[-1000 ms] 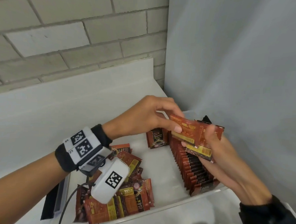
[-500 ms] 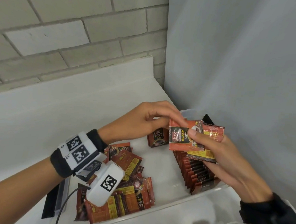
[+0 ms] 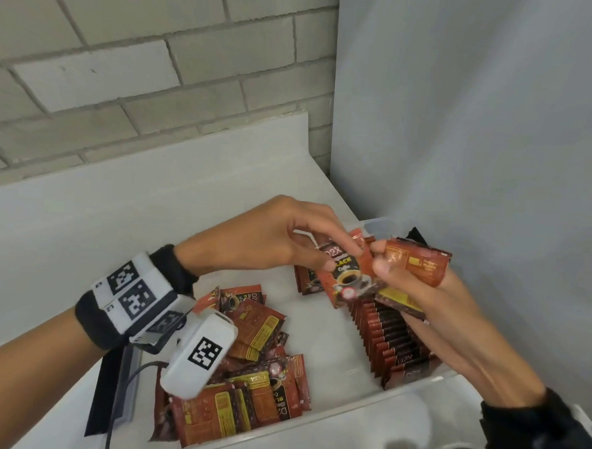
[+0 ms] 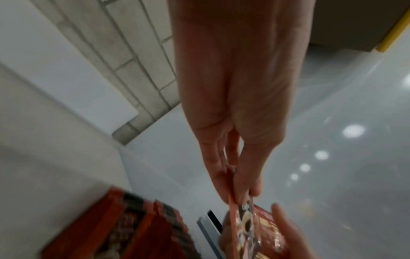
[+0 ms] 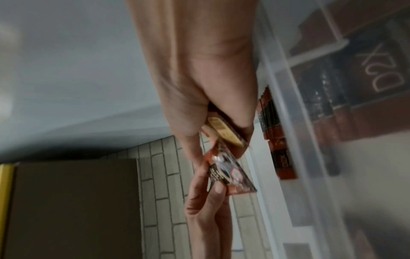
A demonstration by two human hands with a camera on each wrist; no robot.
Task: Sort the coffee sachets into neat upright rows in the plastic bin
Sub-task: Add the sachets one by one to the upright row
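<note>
My left hand pinches one sachet by its top edge, thumb and fingertips curled onto it. Printed front faces the head cam: coffee cup graphic, "BLACK" text. It tilts, lower end toward the row. It's up in the air over the bin's right half, touching the stack in my right hand.

Right hand grips that stack of a few sachets, fingers wrapped under, thumb on top. Stack's back sides face up, yellow label panels showing. Exact count I can't tell. Right thumb sits just beside the left hand's sachet.

Left wrist cam: sachet edge-on between thumb and fingers, blurred. Right wrist cam: stack wedged in the curled palm, left hand's sachet just past it, also blurred.

Below both hands, a row of upright sachets runs along the bin's right side, packed tight, near end against the front wall. One more sachet stands at the back wall, partly hidden by the held one. Loose pile lies jumbled in the bin's left half, some face up, some face down. Bare bin floor between pile and row.

Bin sits on a white counter, tucked into a corner: brick wall behind, plain grey wall on the right. Tagged wrist band and white cam pod on my left wrist hang over the pile.
</note>
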